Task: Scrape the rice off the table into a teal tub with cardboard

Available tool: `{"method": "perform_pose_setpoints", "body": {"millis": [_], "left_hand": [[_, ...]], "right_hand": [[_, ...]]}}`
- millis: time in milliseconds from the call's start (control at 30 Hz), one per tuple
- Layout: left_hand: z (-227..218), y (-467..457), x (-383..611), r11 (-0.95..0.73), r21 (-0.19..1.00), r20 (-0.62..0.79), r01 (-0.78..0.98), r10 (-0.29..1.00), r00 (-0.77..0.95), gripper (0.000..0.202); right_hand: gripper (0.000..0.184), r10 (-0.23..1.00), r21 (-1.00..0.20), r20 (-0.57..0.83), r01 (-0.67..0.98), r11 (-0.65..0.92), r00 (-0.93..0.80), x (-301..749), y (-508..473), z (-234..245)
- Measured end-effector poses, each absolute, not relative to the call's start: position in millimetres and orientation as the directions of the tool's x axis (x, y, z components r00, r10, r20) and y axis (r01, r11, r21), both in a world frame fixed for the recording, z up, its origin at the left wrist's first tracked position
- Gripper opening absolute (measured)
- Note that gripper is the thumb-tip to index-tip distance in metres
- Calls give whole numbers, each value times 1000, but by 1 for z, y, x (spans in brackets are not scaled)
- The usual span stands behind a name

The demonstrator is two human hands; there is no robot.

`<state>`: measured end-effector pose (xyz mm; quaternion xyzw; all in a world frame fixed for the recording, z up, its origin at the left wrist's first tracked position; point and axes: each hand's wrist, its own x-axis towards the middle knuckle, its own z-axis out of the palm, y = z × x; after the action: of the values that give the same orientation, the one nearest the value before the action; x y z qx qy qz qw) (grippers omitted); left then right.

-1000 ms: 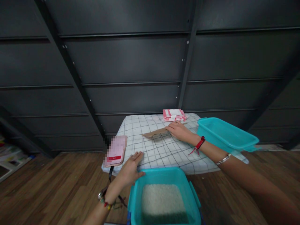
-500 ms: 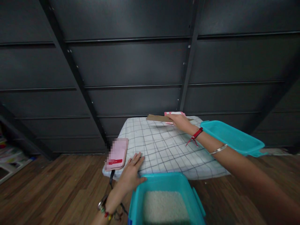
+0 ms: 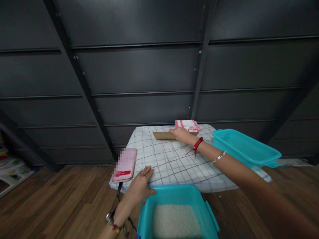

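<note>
My right hand (image 3: 183,134) grips a flat strip of brown cardboard (image 3: 162,135) along its upper edge, low above the far part of the checked cloth. Its fingertips are partly hidden behind the strip. Close in front of me, a turquoise plastic container (image 3: 171,191) holds white grains that look like rice (image 3: 176,219). My left hand (image 3: 141,186) lies at the container's far left corner, thumb against the rim and fingers stretched onto the cloth. A folded white-and-pink cloth (image 3: 186,124) sits just behind the cardboard.
A white checked cloth (image 3: 159,162) covers the small table. The turquoise lid (image 3: 245,146) lies on its right side, a pink phone-like object (image 3: 127,162) on its left. Dark metal panels (image 3: 144,69) rise behind. Wooden flooring (image 3: 74,199) surrounds the table.
My right hand has brought the cardboard strip slightly nearer and lower, and its broad face now shows more. More of the pink-and-white cloth is visible. My left hand stays in place.
</note>
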<state>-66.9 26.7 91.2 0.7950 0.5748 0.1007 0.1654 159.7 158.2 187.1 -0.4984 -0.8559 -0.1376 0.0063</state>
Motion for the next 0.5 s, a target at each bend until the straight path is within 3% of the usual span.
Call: {"method": "perform_pose_setpoints", "body": {"millis": [233, 500], "left_hand": [[93, 25, -65, -235, 385, -45, 893, 961, 272, 76], [93, 24, -65, -240, 376, -19, 895, 964, 266, 73]], "right_hand": [[36, 853, 246, 193, 865, 437, -485, 166, 155, 202], [35, 832, 233, 144, 835, 498, -536, 167, 148, 180]]}}
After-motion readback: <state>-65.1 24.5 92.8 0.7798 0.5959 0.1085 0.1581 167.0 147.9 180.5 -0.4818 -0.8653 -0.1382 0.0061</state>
